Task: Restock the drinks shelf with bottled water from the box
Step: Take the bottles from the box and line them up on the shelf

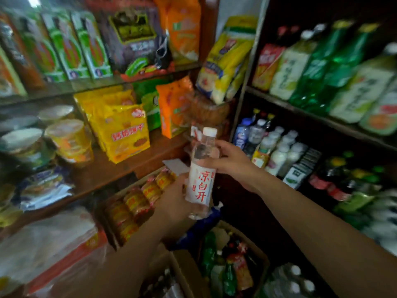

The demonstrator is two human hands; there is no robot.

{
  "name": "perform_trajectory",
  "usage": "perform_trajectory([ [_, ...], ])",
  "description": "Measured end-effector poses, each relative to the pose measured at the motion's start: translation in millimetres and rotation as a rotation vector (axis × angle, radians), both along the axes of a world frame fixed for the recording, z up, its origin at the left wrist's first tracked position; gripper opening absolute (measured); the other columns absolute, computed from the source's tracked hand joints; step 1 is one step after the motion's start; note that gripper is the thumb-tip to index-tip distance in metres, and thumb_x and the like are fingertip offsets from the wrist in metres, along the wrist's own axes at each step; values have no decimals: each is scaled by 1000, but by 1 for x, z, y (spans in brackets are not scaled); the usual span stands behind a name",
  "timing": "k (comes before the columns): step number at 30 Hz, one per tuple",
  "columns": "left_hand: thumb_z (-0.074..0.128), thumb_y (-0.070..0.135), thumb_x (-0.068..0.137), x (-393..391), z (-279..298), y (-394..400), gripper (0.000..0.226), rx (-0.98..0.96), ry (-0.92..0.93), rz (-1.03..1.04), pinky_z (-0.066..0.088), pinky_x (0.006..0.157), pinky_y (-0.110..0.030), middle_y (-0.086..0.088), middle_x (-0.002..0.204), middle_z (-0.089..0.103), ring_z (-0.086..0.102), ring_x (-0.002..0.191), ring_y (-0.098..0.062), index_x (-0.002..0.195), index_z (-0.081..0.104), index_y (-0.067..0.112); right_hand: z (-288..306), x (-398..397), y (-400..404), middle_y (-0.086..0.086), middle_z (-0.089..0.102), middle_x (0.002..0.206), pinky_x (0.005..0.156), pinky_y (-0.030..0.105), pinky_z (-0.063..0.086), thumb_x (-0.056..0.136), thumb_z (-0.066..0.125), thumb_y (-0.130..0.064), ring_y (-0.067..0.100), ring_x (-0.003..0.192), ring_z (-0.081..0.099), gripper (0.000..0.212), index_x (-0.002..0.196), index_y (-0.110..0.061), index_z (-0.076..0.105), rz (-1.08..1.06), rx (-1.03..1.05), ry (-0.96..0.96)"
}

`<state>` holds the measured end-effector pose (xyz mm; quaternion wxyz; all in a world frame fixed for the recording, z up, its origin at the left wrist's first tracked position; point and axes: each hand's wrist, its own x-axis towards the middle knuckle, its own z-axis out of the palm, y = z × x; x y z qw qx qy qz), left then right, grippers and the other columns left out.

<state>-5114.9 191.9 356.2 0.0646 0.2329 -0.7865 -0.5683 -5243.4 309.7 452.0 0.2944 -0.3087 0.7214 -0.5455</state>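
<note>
The left hand curls round the lower half of a water bottle, fingers wrapped behind the white label with red characters. The bottle stands upright in mid-air, in front of the corner between the snack shelves and the drinks shelf. The right hand grips its clear upper body just under the white cap. A full bottle should feel moderately heavy; its thin plastic wall probably dents if squeezed, and the smooth label may be slippery (the ribbed shoulder looks the surer hold). Below, open cardboard boxes hold mixed bottles, and more capped ones sit at lower right
</note>
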Motion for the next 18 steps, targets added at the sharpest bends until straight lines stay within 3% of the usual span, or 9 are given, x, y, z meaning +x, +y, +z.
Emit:
perform_trajectory([
  [4,92,32,50,-53,57,59,86,-43,137,-66,54,83,-34,13,108,62,61,100,-12,121,43,36,56,-25,61,-18,65,95,73,22,48,71,84,-17,-4,83,62,46,111,-21,63,-245,-70,158],
  [6,90,41,48,-74,76,85,96,-74,188,-137,52,87,-32,15,117,59,59,106,-9,129,40,35,74,-38,87,-12,66,105,81,29,53,70,85,-23,6,94,64,49,113,-21,60,-290,-36,207],
  [8,90,40,52,-102,100,121,91,-109,210,-214,51,84,-28,16,115,59,59,104,-8,129,40,35,98,-54,133,-4,66,114,88,40,55,64,86,-33,15,102,65,63,119,-18,60,-370,-34,266],
  [12,85,52,34,-154,134,203,95,-120,256,-295,57,82,-40,9,106,69,68,91,-9,120,46,38,134,-83,225,0,66,115,88,39,55,65,87,-27,15,99,65,70,126,-15,54,-565,-23,339],
  [14,89,46,35,-177,147,249,93,-112,262,-331,57,80,-40,10,101,68,68,90,-11,117,46,40,148,-94,270,1,62,121,90,39,53,68,86,-27,18,105,62,75,131,-16,48,-648,3,347],
  [18,93,28,50,-218,168,343,98,-45,237,-455,54,85,-39,8,108,63,63,101,-15,134,41,31,161,-118,363,0,60,122,89,41,54,62,87,-36,20,109,60,76,125,-19,48,-790,40,374],
])
